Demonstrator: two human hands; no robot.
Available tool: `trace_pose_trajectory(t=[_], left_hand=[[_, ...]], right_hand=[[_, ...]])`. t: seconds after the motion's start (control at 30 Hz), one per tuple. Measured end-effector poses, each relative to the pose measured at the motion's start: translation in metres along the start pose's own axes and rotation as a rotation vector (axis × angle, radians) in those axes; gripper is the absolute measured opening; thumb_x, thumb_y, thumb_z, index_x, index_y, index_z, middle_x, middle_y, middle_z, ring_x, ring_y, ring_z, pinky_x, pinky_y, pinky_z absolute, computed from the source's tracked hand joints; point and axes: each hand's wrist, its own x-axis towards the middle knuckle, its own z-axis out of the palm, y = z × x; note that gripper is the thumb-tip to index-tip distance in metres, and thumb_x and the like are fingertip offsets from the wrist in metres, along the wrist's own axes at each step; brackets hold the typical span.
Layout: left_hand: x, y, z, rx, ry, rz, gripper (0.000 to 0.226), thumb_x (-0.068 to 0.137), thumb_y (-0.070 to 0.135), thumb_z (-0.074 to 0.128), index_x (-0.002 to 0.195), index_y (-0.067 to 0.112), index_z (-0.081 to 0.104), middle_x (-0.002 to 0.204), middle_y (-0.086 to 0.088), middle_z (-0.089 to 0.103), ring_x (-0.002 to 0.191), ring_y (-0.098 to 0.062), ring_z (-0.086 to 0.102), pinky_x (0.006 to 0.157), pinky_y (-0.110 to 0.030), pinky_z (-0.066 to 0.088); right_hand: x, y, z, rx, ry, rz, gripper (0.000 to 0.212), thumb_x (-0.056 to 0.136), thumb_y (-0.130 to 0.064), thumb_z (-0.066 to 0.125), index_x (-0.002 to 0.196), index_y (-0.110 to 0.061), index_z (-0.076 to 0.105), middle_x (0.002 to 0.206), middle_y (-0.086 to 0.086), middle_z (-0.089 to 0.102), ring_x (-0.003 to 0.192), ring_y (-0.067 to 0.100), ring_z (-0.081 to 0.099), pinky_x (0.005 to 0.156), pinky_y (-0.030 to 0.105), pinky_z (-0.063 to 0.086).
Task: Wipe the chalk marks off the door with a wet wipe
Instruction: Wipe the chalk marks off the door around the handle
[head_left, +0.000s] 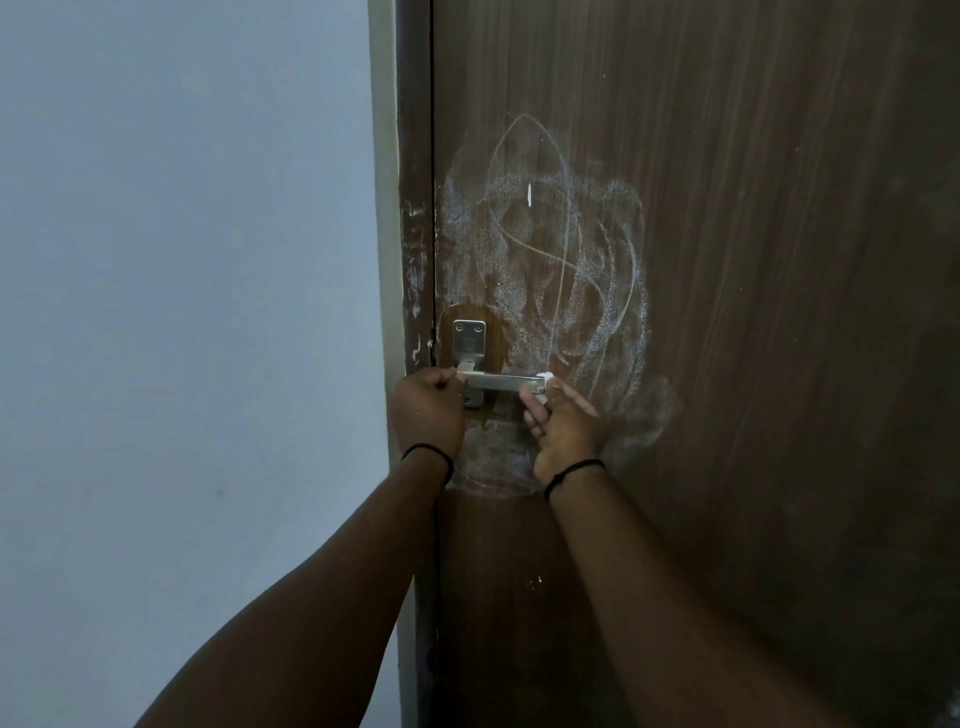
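A brown wooden door (753, 260) carries white chalk scribbles and smeared chalk (561, 270) above and around its silver lever handle (504, 383). My left hand (428, 410) is closed around the handle's inner end, close to the metal plate (469, 343). My right hand (563, 426) is at the lever's free end, fingers pinched on a small white wet wipe (544, 376) pressed against the tip. A chalky patch (498, 457) lies on the door just below both hands.
A pale blue wall (182, 312) fills the left half. The brown door frame (415, 234) between wall and door has white scuffs. The door stands shut against the frame.
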Motion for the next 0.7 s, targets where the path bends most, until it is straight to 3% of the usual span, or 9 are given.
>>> trace_pose_trajectory(t=[0.1,0.23,0.37,0.43,0.47,0.5,0.57,0.63,0.7], left_hand=[[0.000,-0.003,0.000,0.014,-0.009,0.020,0.018,0.089,0.022,0.070,0.103,0.015,0.076,0.097,-0.001,0.076,0.069,0.004,0.052,0.051,0.004,0.032],[0.000,-0.003,0.002,0.014,-0.002,0.024,0.019,0.089,0.022,0.069,0.105,0.013,0.076,0.099,-0.003,0.075,0.079,-0.003,0.057,0.055,0.003,0.032],[0.000,-0.005,0.002,0.011,0.007,0.022,0.020,0.090,0.021,0.068,0.106,0.012,0.075,0.101,-0.003,0.075,0.083,-0.005,0.058,0.061,0.001,0.030],[-0.001,-0.006,0.001,0.015,0.000,0.030,0.020,0.090,0.021,0.068,0.106,0.012,0.075,0.101,-0.003,0.075,0.084,-0.005,0.058,0.062,0.001,0.030],[-0.001,-0.005,0.001,0.015,-0.003,0.030,0.020,0.090,0.021,0.068,0.106,0.012,0.075,0.101,-0.003,0.075,0.084,-0.005,0.058,0.062,0.001,0.030],[0.000,-0.005,0.001,0.012,-0.005,0.029,0.019,0.090,0.021,0.068,0.106,0.012,0.076,0.101,-0.003,0.075,0.084,-0.005,0.058,0.062,0.001,0.031],[0.000,-0.006,0.002,-0.002,-0.005,0.027,0.019,0.090,0.020,0.069,0.105,0.011,0.075,0.100,-0.003,0.075,0.083,-0.005,0.059,0.062,0.001,0.031],[-0.001,-0.005,0.003,-0.002,-0.002,0.026,0.019,0.090,0.020,0.068,0.105,0.011,0.075,0.099,-0.003,0.075,0.082,-0.005,0.058,0.061,-0.001,0.032],[-0.001,-0.005,0.003,0.005,0.004,0.021,0.019,0.090,0.020,0.068,0.105,0.011,0.075,0.099,-0.003,0.075,0.082,-0.005,0.059,0.061,-0.001,0.032]], right_hand=[[-0.004,0.016,-0.003,0.010,0.080,-0.082,0.009,0.096,-0.010,0.063,0.102,-0.012,0.068,0.102,0.011,0.073,0.067,0.009,0.072,0.053,0.017,0.052],[-0.009,0.021,-0.007,-0.060,0.134,-0.261,0.009,0.086,-0.010,0.075,0.094,-0.010,0.072,0.089,0.009,0.074,0.072,0.014,0.071,0.061,0.021,0.058],[-0.007,0.013,-0.003,-0.406,0.144,-0.563,0.015,0.082,-0.011,0.078,0.075,-0.019,0.067,0.088,0.004,0.070,0.082,0.017,0.066,0.074,0.031,0.056],[-0.004,0.009,0.000,-0.590,0.107,-0.663,0.013,0.083,-0.012,0.076,0.077,-0.012,0.064,0.096,0.008,0.066,0.080,0.011,0.060,0.072,0.026,0.052],[-0.001,0.007,0.000,-0.654,0.105,-0.696,0.014,0.083,-0.014,0.076,0.078,-0.011,0.063,0.098,0.008,0.063,0.077,0.004,0.056,0.069,0.017,0.047],[0.000,0.007,-0.001,-0.695,0.109,-0.717,0.015,0.083,-0.015,0.077,0.079,-0.012,0.063,0.098,0.006,0.060,0.074,0.000,0.053,0.065,0.006,0.040],[0.000,0.008,-0.006,-0.729,0.096,-0.737,0.018,0.083,-0.018,0.077,0.079,-0.011,0.061,0.095,0.003,0.057,0.073,-0.003,0.051,0.061,0.002,0.038],[-0.001,0.013,-0.012,-0.741,0.051,-0.688,0.019,0.083,-0.018,0.078,0.079,-0.010,0.061,0.089,0.004,0.061,0.073,0.004,0.054,0.062,0.008,0.040],[-0.001,0.018,-0.015,-0.679,0.038,-0.534,0.018,0.082,-0.015,0.078,0.079,-0.010,0.061,0.080,0.007,0.067,0.070,0.016,0.064,0.060,0.025,0.050]])
